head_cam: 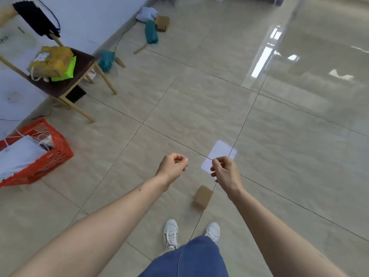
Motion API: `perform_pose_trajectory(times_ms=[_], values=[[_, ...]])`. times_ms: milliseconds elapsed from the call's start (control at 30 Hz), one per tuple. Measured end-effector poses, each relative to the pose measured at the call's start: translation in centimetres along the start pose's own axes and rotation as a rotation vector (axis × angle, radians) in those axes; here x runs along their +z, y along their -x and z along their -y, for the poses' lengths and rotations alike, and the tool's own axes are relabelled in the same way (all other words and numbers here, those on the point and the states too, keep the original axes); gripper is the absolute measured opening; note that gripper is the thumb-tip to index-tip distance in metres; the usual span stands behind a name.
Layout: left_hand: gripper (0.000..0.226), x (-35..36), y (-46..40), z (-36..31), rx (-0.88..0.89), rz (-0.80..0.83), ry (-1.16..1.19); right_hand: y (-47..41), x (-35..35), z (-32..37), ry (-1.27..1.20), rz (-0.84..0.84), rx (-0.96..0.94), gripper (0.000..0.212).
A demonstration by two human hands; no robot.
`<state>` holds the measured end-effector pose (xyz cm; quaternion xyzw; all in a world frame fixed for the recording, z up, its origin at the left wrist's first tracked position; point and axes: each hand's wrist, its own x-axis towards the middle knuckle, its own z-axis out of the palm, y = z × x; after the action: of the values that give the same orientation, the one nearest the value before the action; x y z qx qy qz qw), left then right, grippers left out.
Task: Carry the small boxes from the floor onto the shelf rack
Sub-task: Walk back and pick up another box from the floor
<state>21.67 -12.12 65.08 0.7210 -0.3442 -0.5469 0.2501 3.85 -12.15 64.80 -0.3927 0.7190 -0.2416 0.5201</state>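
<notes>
Cardboard, the small box sits on the floor at 12 o'clock, just ahead of the shoes. The left hand and right hand hover above it, both loosely clenched on nothing. Crouching, then clasping opposite faces, should suit. Another box lies far off at 11 o'clock.

Cannot read the label on the yellow bag. Loses the red crate's left side past the edge. Cannot name the blurred pale heap by the far cardboard box.
</notes>
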Motion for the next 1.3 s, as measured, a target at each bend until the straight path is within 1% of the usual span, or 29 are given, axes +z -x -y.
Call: perform_pose_trajectory(times_ms=[167, 267, 367, 467, 600, 733, 767, 833, 900, 967, 1067, 1300], values=[[0.008, 3.0, -3.6, 4.6, -0.020, 0.055, -0.048, -1.8, 0.5, -7.1, 0.010, -0.085, 0.122, 0.013], [0.005, 5.4, -5.9, 8.3, -0.057, 0.072, -0.071, -3.8, 1.3, -12.1, -0.002, -0.102, 0.192, 0.010], [0.006, 8.2, -8.9, 12.8, -0.079, 0.104, -0.082, -6.6, 2.5, -17.2, -0.013, -0.128, 0.246, 0.008], [0.007, 11.2, -12.8, 17.7, -0.102, 0.139, -0.118, -10.1, 4.3, -22.4, -0.023, -0.145, 0.306, 0.010], [0.006, 14.7, -18.3, 24.5, -0.120, 0.134, -0.155, -15.2, 7.1, -29.9, -0.043, -0.142, 0.373, 0.010], [0.018, 17.9, -22.9, 31.1, -0.139, 0.138, -0.212, -20.1, 10.0, -36.8, -0.030, -0.174, 0.428, 0.020], [0.020, 18.7, -24.0, 32.7, -0.144, 0.144, -0.232, -21.2, 10.7, -38.5, -0.021, -0.167, 0.449, 0.026], [0.026, 20.2, -26.5, 35.7, -0.161, 0.161, -0.267, -23.4, 12.2, -41.7, -0.006, -0.148, 0.493, 0.048], [0.038, 21.6, -29.0, 38.4, -0.171, 0.178, -0.277, -25.5, 13.7, -44.7, 0.004, -0.114, 0.522, 0.067], [0.050, 23.0, -31.3, 40.6, -0.175, 0.197, -0.294, -27.5, 15.0, -47.1, 0.006, -0.075, 0.543, 0.074], [0.061, 24.7, -34.2, 43.4, -0.179, 0.237, -0.341, -29.9, 16.8, -50.1, 0.008, -0.040, 0.563, 0.073], [0.064, 26.7, -37.1, 48.7, -0.250, 0.250, -0.383, -32.2, 19.1, -54.3, 0.009, -0.021, 0.569, 0.053]])
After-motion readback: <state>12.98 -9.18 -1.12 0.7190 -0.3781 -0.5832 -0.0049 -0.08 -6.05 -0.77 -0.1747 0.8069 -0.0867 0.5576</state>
